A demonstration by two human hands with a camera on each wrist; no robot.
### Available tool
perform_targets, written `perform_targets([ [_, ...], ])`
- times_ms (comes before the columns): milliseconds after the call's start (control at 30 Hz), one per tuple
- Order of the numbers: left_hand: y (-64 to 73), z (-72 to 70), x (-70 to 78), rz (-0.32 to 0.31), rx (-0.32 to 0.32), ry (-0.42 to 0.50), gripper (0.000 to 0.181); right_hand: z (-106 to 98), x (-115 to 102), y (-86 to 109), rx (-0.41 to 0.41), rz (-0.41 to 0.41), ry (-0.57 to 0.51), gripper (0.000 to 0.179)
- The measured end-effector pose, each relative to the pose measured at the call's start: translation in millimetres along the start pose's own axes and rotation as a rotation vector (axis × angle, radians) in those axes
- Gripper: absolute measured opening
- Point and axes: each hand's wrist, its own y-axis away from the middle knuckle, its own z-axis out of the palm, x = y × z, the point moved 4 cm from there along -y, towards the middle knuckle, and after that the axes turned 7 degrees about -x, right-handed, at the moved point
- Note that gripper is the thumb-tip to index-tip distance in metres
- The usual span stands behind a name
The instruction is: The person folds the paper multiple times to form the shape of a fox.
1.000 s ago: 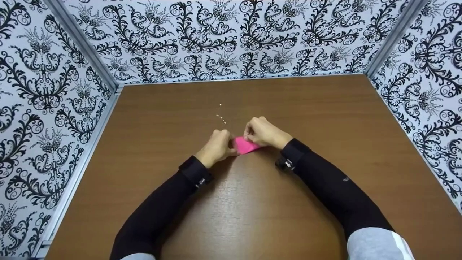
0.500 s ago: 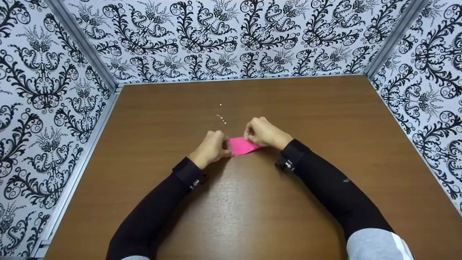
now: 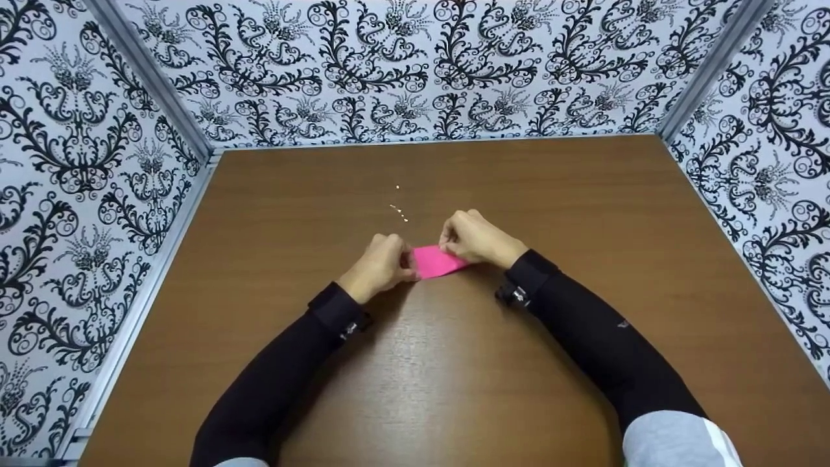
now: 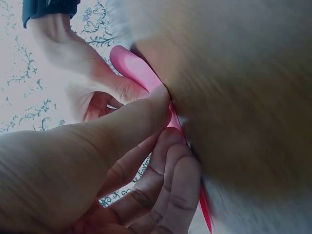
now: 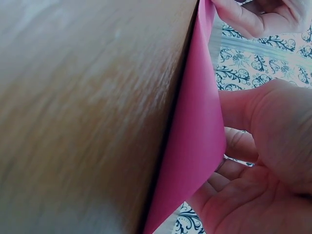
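A piece of pink paper (image 3: pixel 433 262) lies at the middle of the wooden table, between my two hands. My left hand (image 3: pixel 380 266) pinches its left end with thumb and fingertips, low at the tabletop. My right hand (image 3: pixel 478 237) pinches the paper nearer its right side, thumb against fingers. Seen from the right wrist, the pink paper (image 5: pixel 195 126) bends up in a curve off the wood, with the thumb behind it. In the left wrist view a rounded, curled stretch of the paper (image 4: pixel 134 68) shows beyond the left thumb. My palms hide parts of both ends.
Several tiny bright specks (image 3: pixel 405 220) dot the wooden table (image 3: pixel 415 363) behind the hands. Patterned black-and-white panels (image 3: pixel 402 71) in grey metal frames stand along the back and both sides.
My left hand has slid a little to the left along the paper, and more pink shows between the hands. The right hand has kept its place. The last half second shows hardly any motion.
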Motion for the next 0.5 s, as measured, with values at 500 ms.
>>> perform_targets([
  [500,4.0,2.9,18.6,0.196,0.17,-0.145,0.005,0,0,-0.2,0.0,0.018,0.014,0.009],
])
